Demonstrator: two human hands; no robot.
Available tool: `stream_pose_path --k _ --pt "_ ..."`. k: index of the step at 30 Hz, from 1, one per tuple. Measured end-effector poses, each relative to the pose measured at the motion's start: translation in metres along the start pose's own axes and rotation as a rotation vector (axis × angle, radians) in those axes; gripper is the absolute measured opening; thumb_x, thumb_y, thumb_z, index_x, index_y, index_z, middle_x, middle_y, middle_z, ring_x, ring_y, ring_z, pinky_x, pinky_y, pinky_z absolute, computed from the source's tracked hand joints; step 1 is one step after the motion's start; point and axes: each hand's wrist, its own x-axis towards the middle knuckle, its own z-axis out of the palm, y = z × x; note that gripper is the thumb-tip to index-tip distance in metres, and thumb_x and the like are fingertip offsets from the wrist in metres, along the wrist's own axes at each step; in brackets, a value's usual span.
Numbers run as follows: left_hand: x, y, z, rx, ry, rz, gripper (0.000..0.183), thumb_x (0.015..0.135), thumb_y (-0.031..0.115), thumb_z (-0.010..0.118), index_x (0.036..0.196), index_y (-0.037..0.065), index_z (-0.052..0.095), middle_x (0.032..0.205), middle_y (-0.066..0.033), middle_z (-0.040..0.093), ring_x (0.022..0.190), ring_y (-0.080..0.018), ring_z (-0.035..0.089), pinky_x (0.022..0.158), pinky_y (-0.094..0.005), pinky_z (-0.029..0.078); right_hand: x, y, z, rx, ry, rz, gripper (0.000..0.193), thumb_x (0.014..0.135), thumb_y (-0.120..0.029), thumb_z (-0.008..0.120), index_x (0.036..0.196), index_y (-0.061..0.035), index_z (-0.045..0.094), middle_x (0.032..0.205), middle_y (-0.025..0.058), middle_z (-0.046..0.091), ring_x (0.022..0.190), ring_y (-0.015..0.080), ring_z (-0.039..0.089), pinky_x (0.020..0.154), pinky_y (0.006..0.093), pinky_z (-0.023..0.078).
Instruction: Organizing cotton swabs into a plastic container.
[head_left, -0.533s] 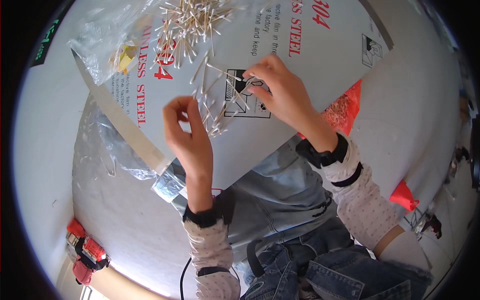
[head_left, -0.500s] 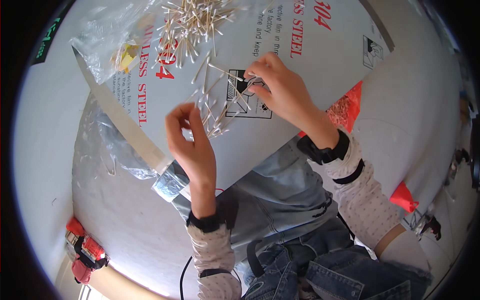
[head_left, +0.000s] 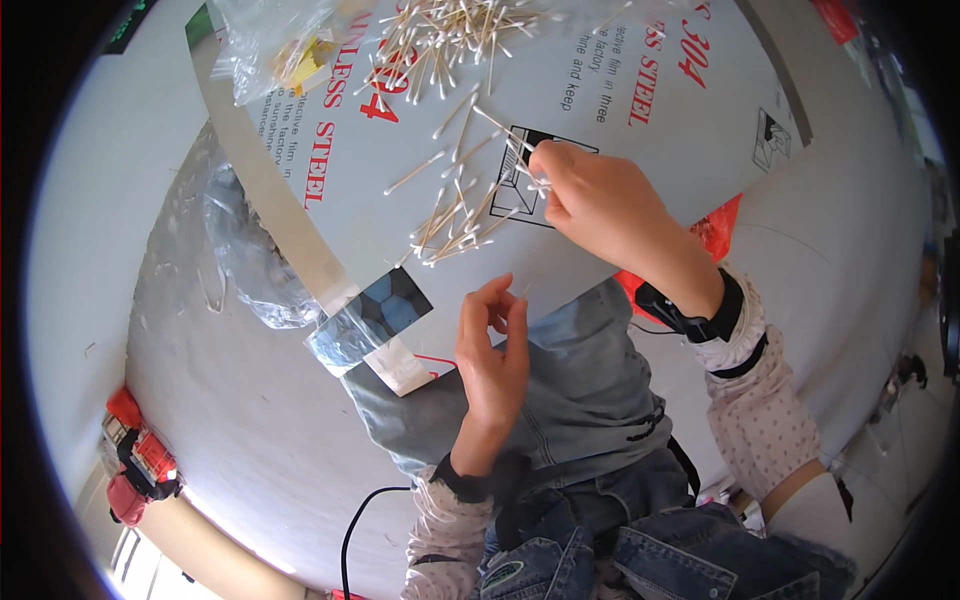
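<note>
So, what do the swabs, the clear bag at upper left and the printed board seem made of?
Swabs: matte, rounded white tips suggest cotton; slim tan sticks, perhaps wood.
Clear bag: likely thin plastic, see-through with glossy creases.
Printed board: smooth, faint sheen, perhaps plastic film; its core is hidden.

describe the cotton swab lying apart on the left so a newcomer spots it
On the grey printed sheet, find the big heap of cotton swabs; below it is a looser scatter. The cotton swab is at that scatter's upper left, slanting up rightward, lying apart while its neighbours cross.
</note>
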Motion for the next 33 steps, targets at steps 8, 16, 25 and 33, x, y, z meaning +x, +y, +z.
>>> stream_pose_path --k 8,16,25,33 --pt "0.007 0.003 -0.004 -0.211 0.173 -0.042 0.019 0.088 -0.002 0.063 0.104 -0.001 0.052 0.083 -0.0045 0.058 0.069 -0.0092 0.050 0.066 -0.0227 0.044 -0.033 -0.009 0.002 0.617 -0.091 0.381 0.040 0.087 0.002 0.047 0.127 -0.0041 0.050 0.077 0.0061 0.050 0.065 0.0139 0.050 0.063 0.0299 0.044" --pt "-0.004 0.005 0.008 -0.259 0.126 0.001 0.021 0.083 -0.002 0.068 0.098 0.000 0.054 0.084 -0.0051 0.060 0.070 -0.0106 0.052 0.065 -0.0235 0.044 -0.053 -0.016 0.010 1.613 -0.052 0.523 0.027 0.093 -0.009 0.043 0.116 -0.0004 0.053 0.075 -0.0010 0.047 0.064 0.0053 0.046 0.051 0.0203 0.035" --pt "-0.014 0.019 0.005 -0.074 0.001 0.129 0.024 0.074 -0.002 0.075 0.091 0.003 0.059 0.083 -0.0069 0.062 0.068 -0.0168 0.056 0.060 -0.0263 0.046 -0.082 -0.066 0.023 1.794 -0.120 0.811 0.025 0.101 -0.026 0.046 0.098 -0.0026 0.054 0.075 -0.0019 0.049 0.066 0.0051 0.050 0.054 0.0179 0.040" --pt "0.039 0.004 -0.035 0.268 0.218 0.197 0.014 0.077 -0.001 0.072 0.088 0.002 0.064 0.081 -0.0057 0.058 0.067 -0.0167 0.053 0.062 -0.0290 0.043 -0.064 -0.057 0.049 2.276 -0.254 0.705 0.024 0.100 -0.024 0.051 0.096 -0.0013 0.057 0.066 -0.0039 0.038 0.055 0.0053 0.040 0.044 0.0190 0.029"
